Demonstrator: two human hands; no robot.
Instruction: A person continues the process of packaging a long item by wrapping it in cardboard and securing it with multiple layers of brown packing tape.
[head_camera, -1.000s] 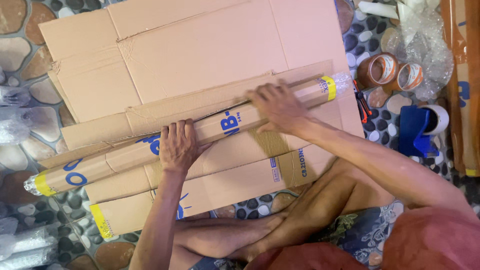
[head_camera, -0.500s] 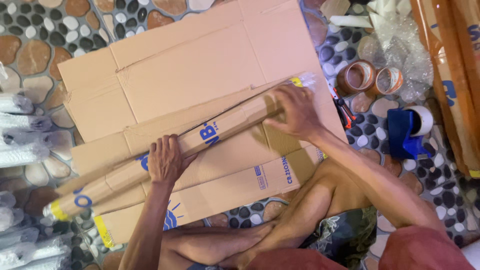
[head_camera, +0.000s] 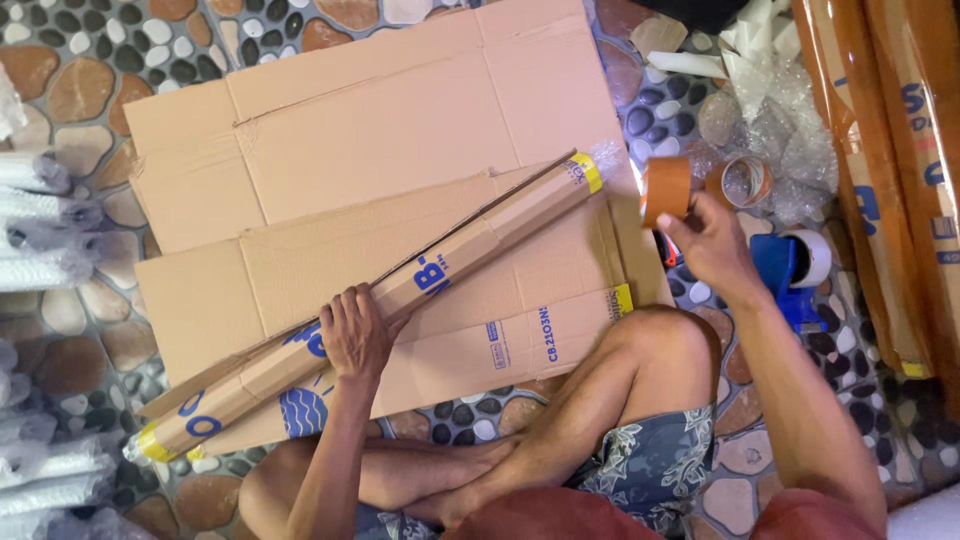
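Left hand: my left hand (head_camera: 355, 335) lies palm-down on the long brown cardboard-wrapped tube with yellow tape at its ends (head_camera: 400, 300), fingers curled loosely over it, pressing it down.
Right hand: my right hand (head_camera: 705, 245) is lifted off the floor, fingers pinching the roll of brown packing tape (head_camera: 665, 190) by its rim.
Tube position: it lies slantwise across the flattened brown cardboard sheets (head_camera: 400, 130) on the pebble-patterned floor (head_camera: 80, 60), one end near my left knee, the other close to the tape roll.
Handling, tube: I judge it light but long and stiff, apt to roll or unfurl; best held near the middle, where my palm is.
Handling, tape: rigid and light; gripping the outer edge keeps the sticky end free.
Nearby: a blue tape dispenser (head_camera: 785, 275) just beside my right wrist, a second tape roll (head_camera: 740, 182), clear bubble wrap (head_camera: 790, 130).
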